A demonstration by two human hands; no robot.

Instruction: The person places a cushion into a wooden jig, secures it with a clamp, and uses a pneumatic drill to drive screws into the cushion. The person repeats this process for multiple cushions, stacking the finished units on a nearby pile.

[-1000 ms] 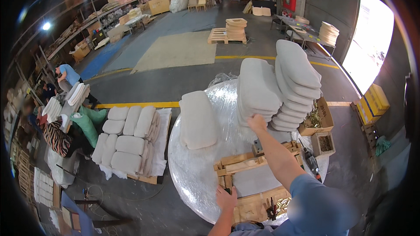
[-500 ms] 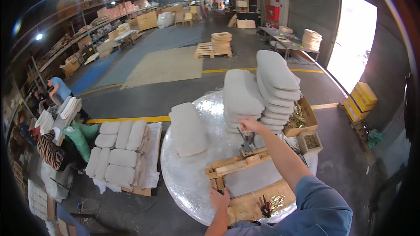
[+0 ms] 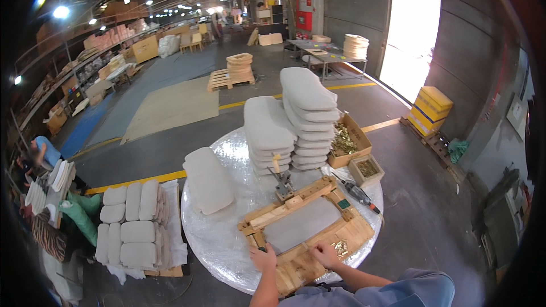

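Note:
A wooden frame jig [image 3: 296, 270] lies before me on a round table wrapped in shiny film [image 3: 207, 244]. Inside it sits a flat grey panel [image 3: 304, 224]. My left hand [image 3: 263, 258] grips the jig's left end, thumb beside a small dark green piece. At the front bar, my right hand [image 3: 325, 254] is closed; its fingers hide what they hold. Small brass-coloured pieces [image 3: 341, 248] lie on the wood just right of it. On the jig's far bar a metal toggle clamp [image 3: 282, 185] stands with its handle up, untouched.
Tall stacks of grey cushions [image 3: 310, 113] stand behind the jig, a single cushion [image 3: 209, 180] to the left. A power screwdriver [image 3: 359, 194], a box of brass hardware [image 3: 350, 142] and a smaller box [image 3: 367, 169] are at the right. A loaded cushion pallet [image 3: 133, 230] lies left.
My right hand has let go of the far toggle clamp's handle and come back to the front bar. It now covers the red-and-black tool seen there before. My view has swung right.

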